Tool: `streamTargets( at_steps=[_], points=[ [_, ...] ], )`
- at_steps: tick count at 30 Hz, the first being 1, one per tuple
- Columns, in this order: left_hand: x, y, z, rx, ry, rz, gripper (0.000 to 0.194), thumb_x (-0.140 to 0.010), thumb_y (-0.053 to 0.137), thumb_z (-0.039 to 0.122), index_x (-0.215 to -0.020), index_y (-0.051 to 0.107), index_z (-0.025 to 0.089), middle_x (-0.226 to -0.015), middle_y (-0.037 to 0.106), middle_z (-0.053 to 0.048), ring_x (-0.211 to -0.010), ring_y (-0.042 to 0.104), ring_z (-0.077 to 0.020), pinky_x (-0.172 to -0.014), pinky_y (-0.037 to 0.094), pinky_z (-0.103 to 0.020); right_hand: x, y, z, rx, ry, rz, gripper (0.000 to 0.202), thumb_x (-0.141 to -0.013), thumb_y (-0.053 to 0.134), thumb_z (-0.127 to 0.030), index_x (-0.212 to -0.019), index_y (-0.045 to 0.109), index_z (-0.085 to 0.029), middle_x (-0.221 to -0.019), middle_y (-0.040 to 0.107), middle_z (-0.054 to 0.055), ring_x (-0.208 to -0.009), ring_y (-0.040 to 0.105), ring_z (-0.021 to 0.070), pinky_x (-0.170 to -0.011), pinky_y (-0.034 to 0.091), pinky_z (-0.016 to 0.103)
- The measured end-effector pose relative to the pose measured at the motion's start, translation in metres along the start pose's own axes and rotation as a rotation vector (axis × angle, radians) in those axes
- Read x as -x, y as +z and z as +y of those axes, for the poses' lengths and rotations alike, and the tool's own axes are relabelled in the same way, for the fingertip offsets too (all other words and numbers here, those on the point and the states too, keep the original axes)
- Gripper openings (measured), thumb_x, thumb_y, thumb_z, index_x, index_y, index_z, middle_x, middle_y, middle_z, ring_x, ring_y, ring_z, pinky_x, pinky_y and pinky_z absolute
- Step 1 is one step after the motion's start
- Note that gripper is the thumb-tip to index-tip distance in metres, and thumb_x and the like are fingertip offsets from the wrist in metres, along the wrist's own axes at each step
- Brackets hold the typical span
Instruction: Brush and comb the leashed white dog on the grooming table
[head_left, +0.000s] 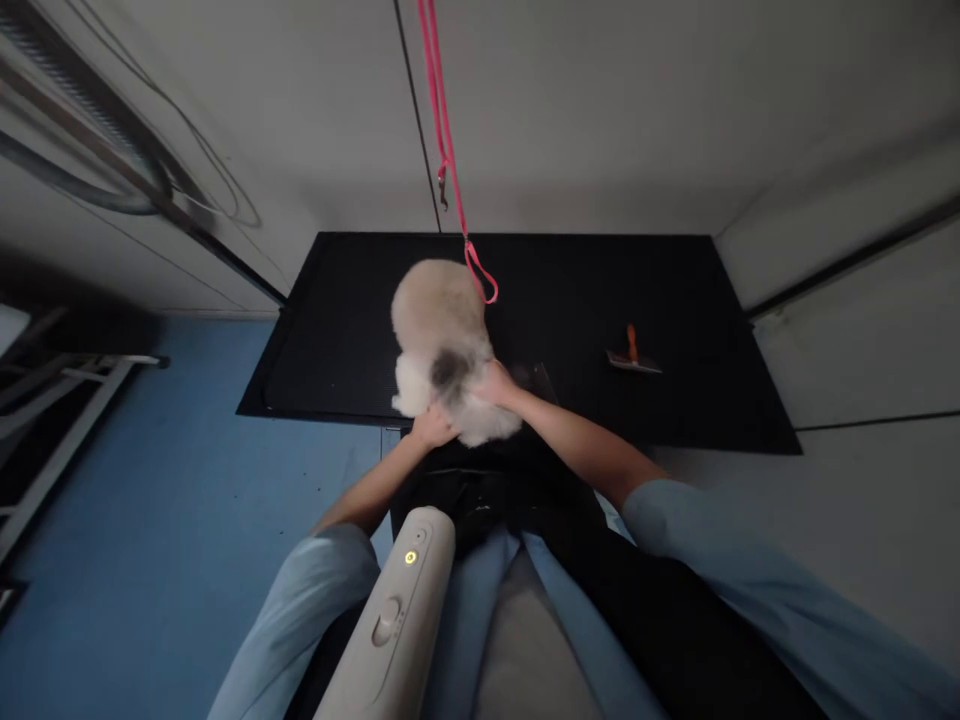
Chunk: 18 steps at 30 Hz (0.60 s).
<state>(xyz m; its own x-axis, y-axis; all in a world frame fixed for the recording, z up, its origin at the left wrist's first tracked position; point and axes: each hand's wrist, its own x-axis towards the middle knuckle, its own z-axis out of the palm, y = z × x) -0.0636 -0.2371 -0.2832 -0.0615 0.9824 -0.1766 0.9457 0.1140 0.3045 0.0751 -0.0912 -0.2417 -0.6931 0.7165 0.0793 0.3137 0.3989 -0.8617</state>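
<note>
A fluffy cream and white animal (439, 305) with a dark grey patch stands at the near edge of the black table (585, 290). My left hand (435, 427) is against its white fur at the lower side, fingers partly hidden by the fur. On the animal's right side my right hand (493, 384) presses into the fur, its fingertips buried and blurred. A white device (405, 620) with a lit yellow button rises in front of my chest, held by neither hand.
Pink straps (439, 90) hang from above, their loop beside the animal's back. A brush with an orange handle (632, 343) lies on the table's right half. Grey hoses (82, 180) run at the upper left. A metal frame (75, 440) stands on the blue floor (202, 500).
</note>
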Motion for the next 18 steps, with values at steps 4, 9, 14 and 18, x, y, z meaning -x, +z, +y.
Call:
streamTargets(
  at_steps=[4, 9, 14, 18],
  points=[
    [-0.015, -0.035, 0.015, -0.062, 0.015, 0.109, 0.066, -0.082, 0.064, 0.050, -0.133, 0.058, 0.008, -0.130, 0.059, -0.023, -0.125, 0.049, -0.0400, -0.105, 0.041, -0.052, 0.000, 0.001, 0.013, -0.169, 0.097, 0.109, 0.020, -0.068, 0.070, -0.018, -0.088, 0.071, -0.016, -0.097, 0.075, 0.005, -0.094, 0.066, 0.0207, -0.092, 0.052, 0.034],
    [-0.060, -0.070, 0.033, -0.212, 0.332, 0.188, 0.074, -0.076, 0.065, 0.065, -0.119, 0.067, 0.005, -0.125, 0.063, -0.023, -0.135, 0.036, -0.0447, -0.117, 0.012, -0.062, -0.006, 0.005, 0.010, -0.316, 0.174, 0.110, 0.026, -0.068, 0.064, -0.015, -0.093, 0.069, -0.019, -0.099, 0.074, 0.001, -0.098, 0.065, 0.0187, -0.095, 0.052, 0.034],
    [-0.094, -0.072, 0.052, -0.234, 0.345, 0.129, 0.051, -0.081, 0.059, 0.052, -0.094, 0.076, 0.005, -0.091, 0.072, -0.020, -0.118, 0.053, -0.0399, -0.118, 0.015, -0.058, -0.007, -0.055, 0.024, -0.226, 0.193, -0.155, 0.025, -0.070, 0.069, -0.023, -0.094, 0.069, -0.015, -0.095, 0.074, 0.005, -0.096, 0.065, 0.0235, -0.092, 0.052, 0.038],
    [-0.110, -0.068, 0.081, -0.267, 0.416, 0.045, 0.044, -0.084, 0.057, 0.043, -0.086, 0.076, 0.003, -0.088, 0.071, -0.020, -0.109, 0.059, -0.0354, -0.110, 0.032, -0.051, 0.033, -0.159, 0.074, 0.437, 0.423, 0.284, 0.049, -0.082, 0.064, -0.036, -0.122, 0.059, -0.009, -0.127, 0.060, 0.024, -0.121, 0.055, 0.0344, -0.104, 0.041, 0.053]
  ],
)
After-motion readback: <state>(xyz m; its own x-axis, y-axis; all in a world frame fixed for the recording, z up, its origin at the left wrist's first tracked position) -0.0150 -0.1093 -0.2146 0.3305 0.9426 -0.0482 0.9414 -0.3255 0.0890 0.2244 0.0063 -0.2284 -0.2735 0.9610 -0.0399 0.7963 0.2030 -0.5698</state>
